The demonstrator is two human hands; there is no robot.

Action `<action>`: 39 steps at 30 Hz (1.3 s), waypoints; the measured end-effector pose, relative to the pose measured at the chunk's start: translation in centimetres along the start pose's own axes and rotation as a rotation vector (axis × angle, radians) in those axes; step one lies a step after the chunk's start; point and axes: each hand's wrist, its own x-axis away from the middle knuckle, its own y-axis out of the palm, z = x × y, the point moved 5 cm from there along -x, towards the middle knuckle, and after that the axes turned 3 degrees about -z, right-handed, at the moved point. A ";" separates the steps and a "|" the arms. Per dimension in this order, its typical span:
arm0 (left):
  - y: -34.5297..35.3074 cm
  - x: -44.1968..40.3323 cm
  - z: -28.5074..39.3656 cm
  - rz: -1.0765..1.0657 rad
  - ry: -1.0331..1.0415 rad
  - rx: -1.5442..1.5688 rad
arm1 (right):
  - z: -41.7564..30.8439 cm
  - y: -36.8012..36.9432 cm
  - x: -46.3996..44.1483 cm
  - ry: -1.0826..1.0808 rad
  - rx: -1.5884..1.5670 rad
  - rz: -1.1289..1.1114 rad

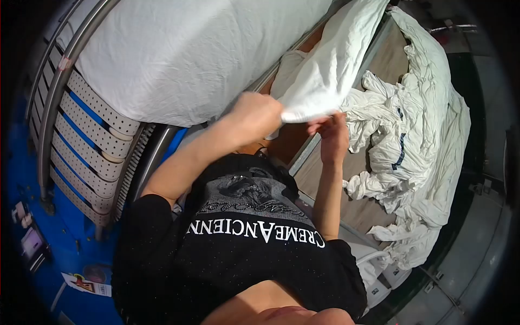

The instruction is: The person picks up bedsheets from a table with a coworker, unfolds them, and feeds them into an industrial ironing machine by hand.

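A long white cloth runs from the top of the head view down to my hands. My left hand, slightly blurred, is closed round its near corner. On the other end of that edge is my right hand, fingers curled with the tips against the cloth; part of the grip is hidden behind the fabric. Between the two hands the edge is pulled fairly taut. Right of my right hand lies a heap of crumpled white cloths, some with dark blue marks, on a wood-look tabletop.
At upper left is a large white-covered bulk, beside a curved metal rail and perforated beige slats. The floor is blue. A printed sheet and a phone-like object lie lower left. White containers stand lower right.
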 end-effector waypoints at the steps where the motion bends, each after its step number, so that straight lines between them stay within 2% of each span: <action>1: -1.6 0.5 -0.5 0.111 -0.035 0.023 | 0.1 -0.6 0.2 -0.122 -0.182 0.009; 2: -2.1 0.5 -0.4 0.108 -0.035 0.016 | 1.2 -1.8 0.6 -0.200 -0.232 0.014; 4: -3.3 0.5 0.8 0.171 0.107 0.001 | 2.7 1.6 1.7 -0.127 0.403 0.249; 5: -3.9 0.5 1.6 0.208 0.168 -0.003 | 4.1 3.9 1.9 -0.072 0.566 0.110; 7: -2.0 0.9 5.4 0.141 0.138 0.301 | 9.4 4.5 3.0 0.009 -0.022 -0.005; 8: -1.5 1.7 7.5 0.107 0.302 0.189 | 12.1 4.8 3.6 0.069 -0.299 -0.034; 9: -1.5 2.0 7.3 0.035 0.253 0.460 | 11.4 3.4 3.0 0.037 -0.148 0.059; 10: -1.5 2.5 6.7 -0.031 0.181 0.729 | 10.2 1.4 2.4 0.013 0.206 0.182; 11: -1.1 3.0 5.4 -0.013 0.108 0.752 | 9.5 -0.2 2.3 0.015 0.497 0.272; 12: -0.4 3.2 3.6 0.010 0.037 0.770 | 8.9 -1.4 2.4 0.010 0.778 0.243; 13: 2.0 3.3 1.4 -0.216 -0.124 0.727 | 9.5 -2.3 2.3 -0.023 1.006 0.086; 14: 4.5 3.9 -0.8 -0.132 -0.141 0.576 | 11.2 -4.0 3.1 -0.066 1.229 -0.076; 15: 7.6 5.0 -3.1 -0.052 -0.160 0.423 | 14.1 -6.6 4.5 0.081 1.315 -0.108; 16: 10.2 6.9 -5.2 0.174 -0.197 0.399 | 16.9 -9.1 6.1 0.221 1.408 -0.140; 17: 11.5 9.4 -6.6 0.399 -0.232 0.365 | 18.5 -11.3 7.9 0.229 1.343 -0.056; 18: 11.7 11.2 -8.1 0.470 -0.366 0.619 | 19.3 -12.8 9.1 0.238 1.275 0.025; 19: 11.9 13.2 -9.4 0.535 -0.505 0.873 | 19.2 -13.0 9.4 0.356 1.277 0.080; 20: 10.5 15.1 -10.3 0.699 -0.557 0.605 | 19.2 -13.2 9.6 0.475 1.278 0.134; 21: 8.9 16.7 -10.5 0.948 -0.677 0.575 | 20.6 -13.9 9.6 0.315 1.247 0.030; 22: 7.7 18.2 -10.8 1.207 -0.782 0.534 | 22.2 -14.6 9.2 0.297 1.243 -0.004; 23: 7.8 19.5 -11.5 1.344 -0.845 0.316 | 23.7 -14.7 8.8 0.250 1.254 -0.085; 24: 8.0 19.4 -12.3 1.370 -0.858 0.299 | 24.6 -14.4 7.9 0.198 1.267 -0.160; 25: 8.8 19.1 -13.6 1.512 -0.807 0.713 | 25.8 -15.0 7.5 0.434 0.930 -0.009; 26: 9.5 18.7 -14.8 1.621 -0.717 1.136 | 26.0 -14.4 6.5 0.420 0.935 -0.027; 27: 8.9 18.3 -15.3 1.397 -0.827 1.309 | 26.5 -13.9 5.5 0.477 0.912 -0.007; 28: 8.3 19.3 -15.7 1.421 -0.825 1.306 | 26.8 -13.5 4.5 0.533 0.889 0.014; 30: 8.2 19.9 -16.5 0.808 -0.921 1.158 | 25.2 -12.0 3.7 0.567 0.809 0.080; 31: 5.9 21.0 -14.8 0.847 -0.817 1.108 | 24.4 -11.1 3.3 0.607 0.722 0.135; 34: 4.0 23.6 -12.2 0.867 -0.844 1.216 | 25.0 -12.4 1.5 0.597 0.745 0.112; 35: 3.9 23.3 -12.1 0.947 -0.858 1.224 | 25.5 -13.5 1.5 0.561 0.839 0.109; 36: 3.2 22.6 -12.4 1.027 -0.856 1.233 | 23.7 -12.8 1.2 0.483 1.007 0.016; 38: 4.0 20.9 -13.5 1.051 -0.869 1.254 | 23.4 -12.9 1.3 0.561 0.983 0.119; 39: 5.8 20.3 -14.9 1.033 -0.882 1.252 | 22.0 -11.5 1.5 0.331 1.326 -0.092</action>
